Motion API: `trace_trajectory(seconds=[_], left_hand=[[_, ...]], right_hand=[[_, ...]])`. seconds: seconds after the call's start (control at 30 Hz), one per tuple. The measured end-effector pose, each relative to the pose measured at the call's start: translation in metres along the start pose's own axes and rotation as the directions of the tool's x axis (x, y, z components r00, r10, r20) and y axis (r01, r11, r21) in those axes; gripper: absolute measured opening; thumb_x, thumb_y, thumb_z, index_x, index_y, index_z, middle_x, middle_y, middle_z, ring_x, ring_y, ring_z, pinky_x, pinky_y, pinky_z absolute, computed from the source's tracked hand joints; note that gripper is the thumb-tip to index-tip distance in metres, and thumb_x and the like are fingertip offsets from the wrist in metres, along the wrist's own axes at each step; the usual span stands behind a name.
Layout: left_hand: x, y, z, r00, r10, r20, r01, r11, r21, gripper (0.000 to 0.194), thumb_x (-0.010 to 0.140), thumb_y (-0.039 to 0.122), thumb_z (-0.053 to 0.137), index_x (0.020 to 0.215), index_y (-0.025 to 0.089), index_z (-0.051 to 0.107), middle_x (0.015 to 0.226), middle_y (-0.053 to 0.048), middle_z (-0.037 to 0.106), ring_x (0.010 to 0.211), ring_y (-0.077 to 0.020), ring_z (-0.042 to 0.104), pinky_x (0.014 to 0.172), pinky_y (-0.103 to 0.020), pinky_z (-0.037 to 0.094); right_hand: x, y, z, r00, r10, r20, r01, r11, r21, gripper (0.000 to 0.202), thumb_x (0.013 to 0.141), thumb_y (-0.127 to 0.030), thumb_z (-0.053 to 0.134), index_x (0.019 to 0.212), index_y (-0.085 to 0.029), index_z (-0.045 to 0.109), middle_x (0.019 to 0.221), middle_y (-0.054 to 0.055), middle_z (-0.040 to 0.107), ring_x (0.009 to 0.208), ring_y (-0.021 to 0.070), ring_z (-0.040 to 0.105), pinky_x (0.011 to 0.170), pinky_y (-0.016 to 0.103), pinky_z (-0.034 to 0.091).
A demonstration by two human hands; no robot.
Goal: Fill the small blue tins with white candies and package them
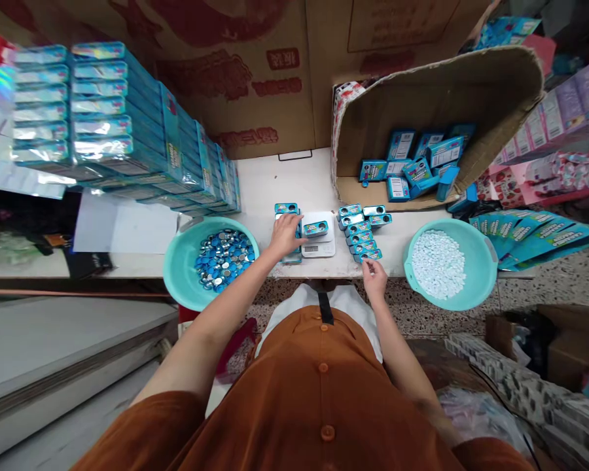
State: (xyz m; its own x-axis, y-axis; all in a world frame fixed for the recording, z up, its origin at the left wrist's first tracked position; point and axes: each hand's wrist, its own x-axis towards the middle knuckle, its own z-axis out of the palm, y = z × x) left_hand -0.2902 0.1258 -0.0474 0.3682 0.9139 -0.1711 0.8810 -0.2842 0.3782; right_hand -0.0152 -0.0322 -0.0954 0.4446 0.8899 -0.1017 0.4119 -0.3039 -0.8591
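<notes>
A small blue tin (315,229) lies on the white digital scale (318,250) at the middle of the table. My left hand (285,234) is over a column of blue tins (285,207) just left of the scale, fingers spread and partly hiding them. To the right of the scale, several open blue tins (358,239) stand in rows. My right hand (374,278) is at the near end of these rows, its thumb and fingertips pressed together beside the nearest tin; whatever they hold is too small to make out.
A teal bowl of round caps (182,261) stands left, another with white pellets (481,261) right. Wrapped blue packs (142,124) are stacked at back left. A cardboard box (373,111) holding blue boxes stands at back right, near fanned blue cards (535,235).
</notes>
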Motion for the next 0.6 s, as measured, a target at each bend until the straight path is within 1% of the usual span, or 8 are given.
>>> trace_trajectory(seconds=[0.1,0.27,0.47,0.53,0.6], left_hand=[[-0.003,0.000,-0.002,1.000,-0.024,0.004,0.024,1.000,0.004,0.068,0.069,0.037,0.071,0.129,0.020,0.044,0.126,-0.012,0.049,0.122,-0.0323,0.038,0.100,-0.045,0.033],[-0.007,-0.001,0.001,1.000,-0.020,-0.020,0.020,1.000,0.004,0.067,0.068,0.035,0.072,0.128,0.019,0.046,0.123,-0.011,0.051,0.120,-0.0313,0.040,0.099,-0.043,0.035],[-0.005,-0.003,0.001,1.000,-0.020,-0.017,0.020,1.000,-0.010,0.065,0.069,0.036,0.071,0.127,0.019,0.047,0.125,-0.011,0.051,0.121,-0.0312,0.039,0.100,-0.044,0.034],[-0.002,0.000,0.002,1.000,-0.015,-0.026,0.015,1.000,-0.019,0.063,0.070,0.037,0.070,0.126,0.019,0.047,0.124,-0.011,0.051,0.120,-0.0310,0.040,0.100,-0.044,0.034],[0.001,0.008,0.005,0.999,0.007,-0.050,-0.008,1.000,-0.019,0.061,0.072,0.039,0.068,0.126,0.019,0.047,0.123,-0.012,0.051,0.120,-0.0307,0.040,0.100,-0.043,0.034]], right_hand=[[0.002,-0.003,0.003,1.000,-0.003,0.008,0.003,1.000,-0.001,0.027,0.083,-0.037,0.052,0.092,-0.016,0.068,0.086,0.006,0.066,0.075,0.0166,0.058,0.071,0.028,0.046],[0.003,-0.006,0.003,1.000,-0.024,0.018,0.024,1.000,-0.009,0.027,0.083,-0.037,0.052,0.091,-0.016,0.068,0.085,0.006,0.066,0.074,0.0164,0.058,0.072,0.029,0.046],[0.000,-0.005,0.001,1.000,0.003,0.016,-0.003,1.000,0.008,0.028,0.082,-0.038,0.052,0.090,-0.016,0.067,0.084,0.006,0.067,0.073,0.0166,0.059,0.073,0.030,0.047],[-0.001,-0.005,0.001,1.000,0.017,0.009,-0.017,1.000,0.018,0.028,0.082,-0.039,0.053,0.090,-0.016,0.067,0.084,0.006,0.067,0.072,0.0167,0.059,0.073,0.030,0.047],[-0.002,-0.005,0.001,1.000,0.028,0.005,-0.028,0.999,0.018,0.029,0.081,-0.040,0.053,0.090,-0.016,0.067,0.084,0.007,0.067,0.072,0.0171,0.060,0.073,0.030,0.047]])
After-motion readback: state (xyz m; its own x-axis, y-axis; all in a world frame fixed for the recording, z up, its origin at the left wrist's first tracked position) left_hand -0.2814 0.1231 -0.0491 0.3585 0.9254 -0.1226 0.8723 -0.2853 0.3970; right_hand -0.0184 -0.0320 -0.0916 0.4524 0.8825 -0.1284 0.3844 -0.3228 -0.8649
